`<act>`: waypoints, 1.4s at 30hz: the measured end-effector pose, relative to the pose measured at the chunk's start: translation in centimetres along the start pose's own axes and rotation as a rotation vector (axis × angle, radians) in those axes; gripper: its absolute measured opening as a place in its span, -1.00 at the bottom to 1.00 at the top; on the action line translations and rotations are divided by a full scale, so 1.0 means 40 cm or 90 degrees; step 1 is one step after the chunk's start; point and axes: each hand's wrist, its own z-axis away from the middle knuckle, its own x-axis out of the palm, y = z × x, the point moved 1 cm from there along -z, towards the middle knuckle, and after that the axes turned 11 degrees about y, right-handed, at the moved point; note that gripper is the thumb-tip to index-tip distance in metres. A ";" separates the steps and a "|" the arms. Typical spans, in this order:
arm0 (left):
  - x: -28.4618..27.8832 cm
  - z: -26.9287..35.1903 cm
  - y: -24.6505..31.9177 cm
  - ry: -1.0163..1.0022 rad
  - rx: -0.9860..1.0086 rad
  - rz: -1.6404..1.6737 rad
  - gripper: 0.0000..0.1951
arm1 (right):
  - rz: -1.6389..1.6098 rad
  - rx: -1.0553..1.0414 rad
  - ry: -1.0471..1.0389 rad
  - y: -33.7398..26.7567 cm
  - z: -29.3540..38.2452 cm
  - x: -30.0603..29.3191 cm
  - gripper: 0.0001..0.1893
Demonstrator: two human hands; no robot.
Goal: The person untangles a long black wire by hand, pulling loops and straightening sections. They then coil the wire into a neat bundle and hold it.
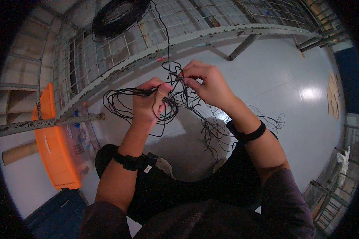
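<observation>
A looped bundle of thin black cord (119, 103) is gripped in my left hand (148, 103), with loops hanging out on both sides of the fist. My right hand (211, 85) pinches a tangled part of the cord between thumb and fingertips, just right of the left hand. Below the hands a loose tangle of cord (211, 131) hangs down toward the floor, and some strands spread right behind my right forearm. One strand runs up from the hands to a thick black coil (119, 18) on the wire mesh rack.
A worn metal rack frame (131, 61) with wire mesh crosses in front of me. To the left stands a clear plastic bin with an orange lid (55, 152), near a cardboard tube (19, 152) and a dark blue box (58, 213). More metal racks (332, 197) stand at right.
</observation>
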 end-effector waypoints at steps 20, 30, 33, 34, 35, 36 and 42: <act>0.016 0.001 -0.043 0.019 0.337 -0.416 -0.86 | 0.327 0.043 0.026 -0.194 0.051 -0.028 -0.79; 0.038 0.026 -0.037 0.021 0.500 -0.445 -0.90 | 0.279 0.121 0.043 -0.058 0.078 0.029 -0.77; 0.034 0.024 -0.027 0.031 0.539 -0.468 -0.89 | 0.155 0.147 0.067 -0.057 0.080 0.015 -0.79; 0.033 0.023 -0.026 0.034 0.543 -0.475 -0.88 | 0.140 0.171 0.036 -0.062 0.082 0.016 -0.79; 0.032 0.021 -0.025 0.045 0.548 -0.482 -0.88 | 0.124 0.194 0.006 -0.067 0.084 0.017 -0.78; 0.032 0.020 -0.025 0.035 0.543 -0.469 -0.87 | 0.096 0.213 -0.027 -0.072 0.084 0.018 -0.78; 0.030 0.013 -0.024 0.024 0.587 -0.433 -0.82 | -0.026 0.329 -0.122 -0.065 0.074 0.005 -0.86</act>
